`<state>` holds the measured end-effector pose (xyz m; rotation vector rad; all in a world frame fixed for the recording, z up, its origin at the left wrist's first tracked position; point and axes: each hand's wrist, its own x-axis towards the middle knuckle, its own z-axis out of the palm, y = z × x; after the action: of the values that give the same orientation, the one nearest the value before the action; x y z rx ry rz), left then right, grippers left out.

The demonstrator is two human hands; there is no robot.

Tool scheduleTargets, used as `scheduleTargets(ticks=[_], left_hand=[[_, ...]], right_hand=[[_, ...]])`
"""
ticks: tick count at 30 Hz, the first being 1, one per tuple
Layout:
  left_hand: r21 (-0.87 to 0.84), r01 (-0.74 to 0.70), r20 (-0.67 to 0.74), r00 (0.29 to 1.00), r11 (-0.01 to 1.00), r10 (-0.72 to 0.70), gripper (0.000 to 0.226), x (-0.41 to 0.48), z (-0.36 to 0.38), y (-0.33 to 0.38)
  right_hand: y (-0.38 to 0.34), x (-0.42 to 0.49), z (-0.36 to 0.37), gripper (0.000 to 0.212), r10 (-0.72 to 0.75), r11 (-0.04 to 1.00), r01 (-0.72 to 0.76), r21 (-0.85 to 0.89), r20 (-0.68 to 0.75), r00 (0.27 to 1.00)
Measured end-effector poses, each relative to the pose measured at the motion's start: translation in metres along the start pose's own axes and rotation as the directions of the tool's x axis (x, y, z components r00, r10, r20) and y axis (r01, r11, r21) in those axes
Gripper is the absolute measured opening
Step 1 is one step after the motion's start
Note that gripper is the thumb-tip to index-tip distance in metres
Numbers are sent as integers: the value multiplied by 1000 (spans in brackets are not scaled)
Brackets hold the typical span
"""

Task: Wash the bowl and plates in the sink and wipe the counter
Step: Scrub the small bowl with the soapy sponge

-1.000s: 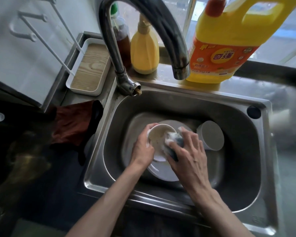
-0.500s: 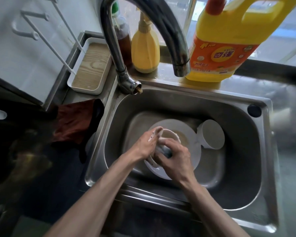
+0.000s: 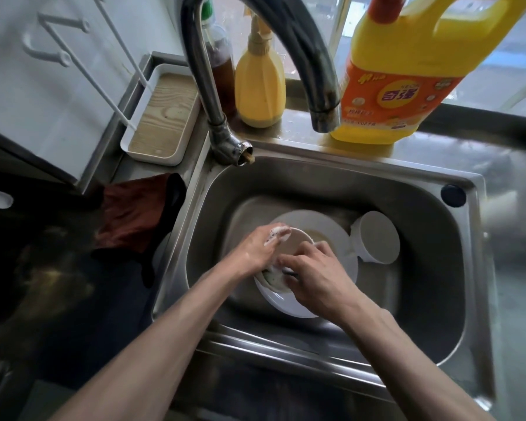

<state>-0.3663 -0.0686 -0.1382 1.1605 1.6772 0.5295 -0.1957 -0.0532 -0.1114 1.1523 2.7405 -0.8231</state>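
White bowl (image 3: 298,242) tilts over plate (image 3: 286,303); left hand (image 3: 255,250) curls soapy fingers round its rim to steady it, right hand (image 3: 319,278) fingers curl round the sponge (image 3: 272,276), pressing its near side.

The yellow detergent jug (image 3: 413,50) carries an orange label (image 3: 389,95) with the brand 奇强 in yellow characters on a red oval. The smaller print around it is too blurred to read.
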Motion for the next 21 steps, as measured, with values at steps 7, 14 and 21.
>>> scheduleTargets(ticks=[7, 14, 21], left_hand=[[134, 22, -30, 999, 991, -18, 30, 2, 5, 14], [-55, -20, -50, 999, 998, 17, 26, -6, 14, 8], [-96, 63, -163, 984, 993, -78, 15, 2, 24, 4]], right_hand=[[2, 3, 24, 27, 86, 947, -159, -279, -256, 963], [10, 1, 37, 25, 203, 976, -216, 36, -523, 828], [1, -6, 44, 25, 252, 963, -192, 191, -371, 894]])
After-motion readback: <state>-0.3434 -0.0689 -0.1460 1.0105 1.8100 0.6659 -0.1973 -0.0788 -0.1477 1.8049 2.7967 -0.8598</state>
